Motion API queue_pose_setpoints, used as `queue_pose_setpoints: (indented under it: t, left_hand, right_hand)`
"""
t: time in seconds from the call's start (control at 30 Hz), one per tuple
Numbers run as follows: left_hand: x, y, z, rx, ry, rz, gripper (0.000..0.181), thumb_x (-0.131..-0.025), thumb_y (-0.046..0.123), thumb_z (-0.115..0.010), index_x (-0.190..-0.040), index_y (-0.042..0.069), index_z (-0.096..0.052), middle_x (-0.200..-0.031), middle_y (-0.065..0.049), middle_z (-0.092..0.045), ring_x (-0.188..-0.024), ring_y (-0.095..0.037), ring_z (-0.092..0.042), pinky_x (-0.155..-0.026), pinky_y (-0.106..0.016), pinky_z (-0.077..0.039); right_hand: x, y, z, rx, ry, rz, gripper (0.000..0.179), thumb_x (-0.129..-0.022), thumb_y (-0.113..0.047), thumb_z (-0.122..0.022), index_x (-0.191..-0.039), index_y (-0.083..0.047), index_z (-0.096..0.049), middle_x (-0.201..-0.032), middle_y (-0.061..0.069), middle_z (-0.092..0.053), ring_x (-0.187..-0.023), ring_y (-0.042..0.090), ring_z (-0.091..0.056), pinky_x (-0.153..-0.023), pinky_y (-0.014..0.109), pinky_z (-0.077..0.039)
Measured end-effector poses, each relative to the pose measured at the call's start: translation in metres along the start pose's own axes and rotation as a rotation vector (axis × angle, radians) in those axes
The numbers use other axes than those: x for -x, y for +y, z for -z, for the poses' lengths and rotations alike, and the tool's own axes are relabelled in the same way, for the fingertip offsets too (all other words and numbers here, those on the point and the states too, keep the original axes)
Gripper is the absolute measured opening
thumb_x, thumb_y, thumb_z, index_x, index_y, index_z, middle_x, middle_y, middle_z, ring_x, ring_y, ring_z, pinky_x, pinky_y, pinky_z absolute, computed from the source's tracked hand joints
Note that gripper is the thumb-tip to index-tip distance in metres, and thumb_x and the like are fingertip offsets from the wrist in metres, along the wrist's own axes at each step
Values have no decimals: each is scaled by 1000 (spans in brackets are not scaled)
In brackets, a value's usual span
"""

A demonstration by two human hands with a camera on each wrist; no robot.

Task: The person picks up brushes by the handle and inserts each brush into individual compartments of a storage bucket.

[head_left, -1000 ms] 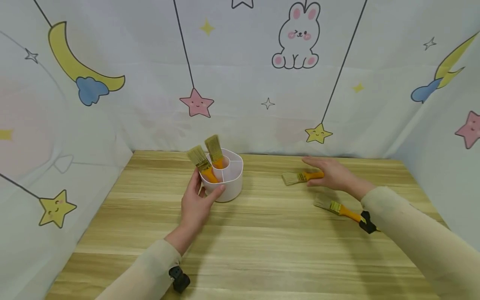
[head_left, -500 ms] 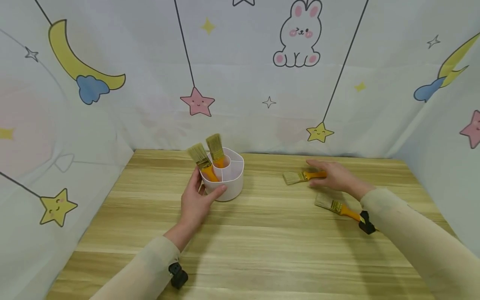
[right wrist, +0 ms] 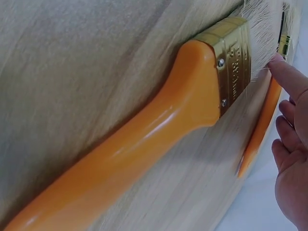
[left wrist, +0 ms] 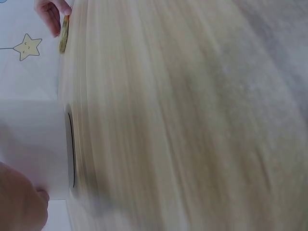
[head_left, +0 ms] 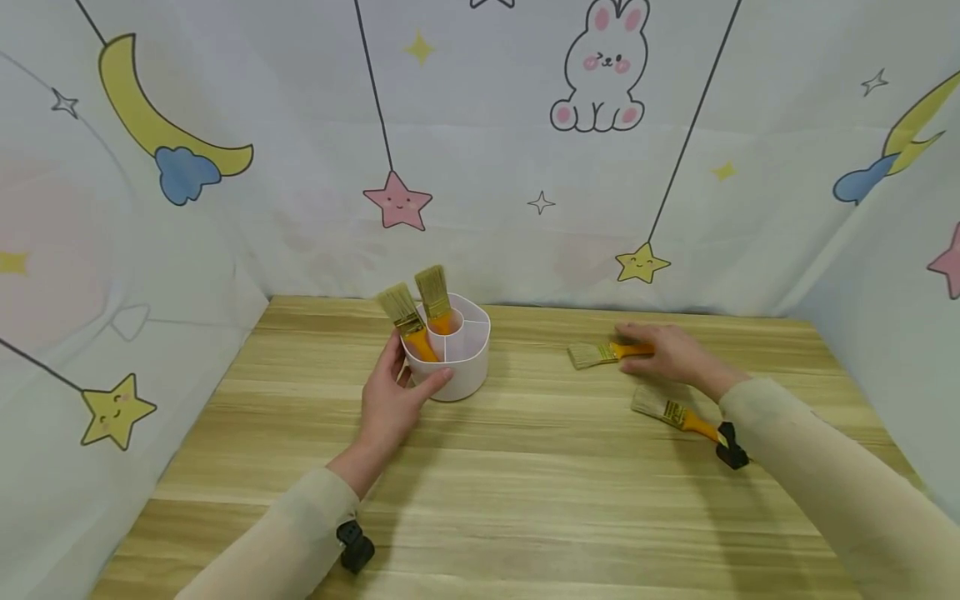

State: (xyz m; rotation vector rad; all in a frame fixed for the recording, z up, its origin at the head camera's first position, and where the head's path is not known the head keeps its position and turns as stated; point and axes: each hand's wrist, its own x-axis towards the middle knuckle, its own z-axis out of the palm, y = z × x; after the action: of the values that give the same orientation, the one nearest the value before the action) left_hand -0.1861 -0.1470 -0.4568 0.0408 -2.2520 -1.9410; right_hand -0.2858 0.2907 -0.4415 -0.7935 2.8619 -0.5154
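My left hand grips a white divided holder from its left, thumb on the front wall and fingers round the side. Two paintbrushes stand in it bristles up, one in the left compartment and one in the round middle one. At the back right, my right hand is over the orange handle of a third paintbrush lying on the table, fingers on the far side and thumb on the near side. In the right wrist view a fingertip overlaps this brush's handle.
Another paintbrush lies nearer, its handle end hidden under the right forearm; it looms large in the right wrist view. The wood table is bounded behind and at the sides by a printed white cloth.
The right hand's fingers have lowered and drawn in a little toward the brush handle. The left hand keeps its hold on the holder. The head view has shifted slightly.
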Motion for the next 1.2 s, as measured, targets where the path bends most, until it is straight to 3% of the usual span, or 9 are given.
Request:
queue_pose_setpoints:
  t: [0.5,1.2]
  left_hand:
    - [-1,-1,1,-18,-11,-6,101,-89,20,-91,-170,15,-31,-173,-1,-33,-159,-25,-33,-129,-45,-34]
    - [-3,-3,2,1,-9,-10,102,-88,18,-91,-170,14,-31,-173,-2,-34,-159,-24,-34,-128,-43,-35]
  right_hand:
    - [-1,1,-11,3,44,-20,52,-103,-22,-75,-148,0,-62,-139,26,-67,-124,47,-66,-103,64,-54]
    - [-1,-2,-22,138,214,70,32,-100,-11,-76,-131,-2,-76,-118,21,-77,-102,39,-77,-88,57,-63]
